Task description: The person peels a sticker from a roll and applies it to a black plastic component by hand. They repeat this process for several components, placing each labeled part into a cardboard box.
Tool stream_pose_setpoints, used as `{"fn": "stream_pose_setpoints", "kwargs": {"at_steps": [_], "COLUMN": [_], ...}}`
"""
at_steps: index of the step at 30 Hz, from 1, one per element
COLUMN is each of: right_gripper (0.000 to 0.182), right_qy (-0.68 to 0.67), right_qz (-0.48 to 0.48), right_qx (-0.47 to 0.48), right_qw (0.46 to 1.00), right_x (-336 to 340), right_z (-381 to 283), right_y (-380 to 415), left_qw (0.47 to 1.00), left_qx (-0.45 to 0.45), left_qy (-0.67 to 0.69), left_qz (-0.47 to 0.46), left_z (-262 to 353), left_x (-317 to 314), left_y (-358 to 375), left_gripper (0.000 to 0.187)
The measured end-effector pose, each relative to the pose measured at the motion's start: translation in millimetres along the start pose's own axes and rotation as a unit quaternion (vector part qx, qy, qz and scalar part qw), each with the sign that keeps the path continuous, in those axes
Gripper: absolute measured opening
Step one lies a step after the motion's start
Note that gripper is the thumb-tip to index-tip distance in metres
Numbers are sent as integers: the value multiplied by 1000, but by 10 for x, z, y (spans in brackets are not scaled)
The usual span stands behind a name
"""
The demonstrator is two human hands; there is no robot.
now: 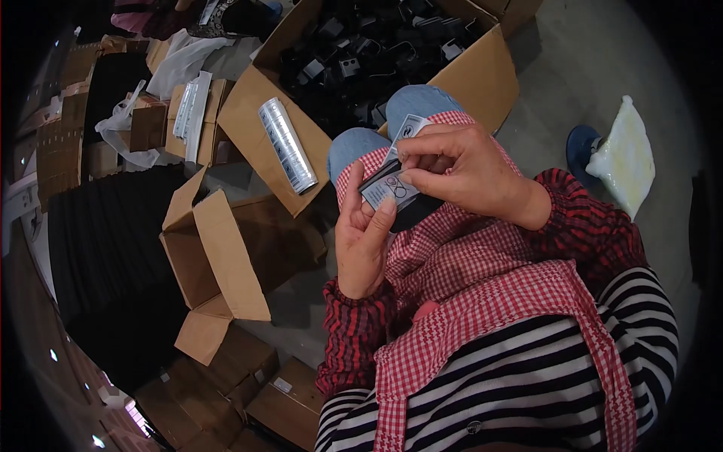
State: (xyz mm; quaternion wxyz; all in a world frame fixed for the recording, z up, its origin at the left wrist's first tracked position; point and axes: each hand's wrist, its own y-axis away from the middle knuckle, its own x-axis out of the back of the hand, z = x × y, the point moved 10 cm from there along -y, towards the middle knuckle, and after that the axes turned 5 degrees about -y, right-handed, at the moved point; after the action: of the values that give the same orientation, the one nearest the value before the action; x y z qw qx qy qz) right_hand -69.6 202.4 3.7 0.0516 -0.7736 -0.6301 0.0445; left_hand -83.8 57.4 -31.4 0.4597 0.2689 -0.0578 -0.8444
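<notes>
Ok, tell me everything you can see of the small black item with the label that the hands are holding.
The small black item is flat and dark, with a pale grey label on its upper face bearing small printed symbols too fine to read. It is held tilted above the person's lap. The left hand supports it from below, thumb against the label's lower edge. The right hand comes over from above, fingertips pinching at a second white sticker that stands up from its top end. Its material cannot be told.

The left hand [364, 242] cradles a small black item with a white label [389, 188] while the right hand [465, 167] pinches a label strip [407, 129] above an open cardboard box [392, 56].
</notes>
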Motion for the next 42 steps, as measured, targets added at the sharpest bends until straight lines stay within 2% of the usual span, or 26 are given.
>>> {"fn": "stream_pose_setpoints", "kwargs": {"at_steps": [5,11,13,17,23,26,29,35,37,39,41,42], "right_gripper": [20,19,19,18,21,29,33,40,41,37,35,45], "right_qy": [-3,-13,8,6,119,162,216,295,350,327,135,-43], "right_qz": [17,-6,-9,21,28,11,3,-51,55,55,1,-47], "right_qx": [-1,6,47,59,86,68,98,34,91,54,17,-36], "right_qw": [1000,1000,999,998,989,984,971,954,931,942,991,997], "right_x": [30,-7,-5,15,-12,-41,-41,104,455,566,452,246], "right_z": [-2,-39,-117,-117,-214,-199,-288,-324,-390,-310,-96,91], "right_y": [14,7,10,29,23,-1,-11,-68,-147,-193,-208,-179], "left_qw": [1000,999,999,999,998,998,998,996,993,994,994,994], "left_qx": [0,-16,-17,-14,-29,-39,-41,-48,-65,-58,-61,-60], "left_qy": [1,-47,-38,-33,-50,-51,-53,-79,-95,-96,-94,-94], "left_qz": [3,6,-1,-1,3,10,12,-5,15,13,5,1], "left_z": [-14,39,47,40,38,44,36,6,113,130,129,129], "left_x": [-3,-34,-40,-61,-56,-48,-59,-78,-18,-42,-84,-124], "left_y": [0,22,16,25,30,30,20,-1,18,26,10,-2], "left_gripper": [69,69,69,69,68,68,69,69,69,69,69,69]}}
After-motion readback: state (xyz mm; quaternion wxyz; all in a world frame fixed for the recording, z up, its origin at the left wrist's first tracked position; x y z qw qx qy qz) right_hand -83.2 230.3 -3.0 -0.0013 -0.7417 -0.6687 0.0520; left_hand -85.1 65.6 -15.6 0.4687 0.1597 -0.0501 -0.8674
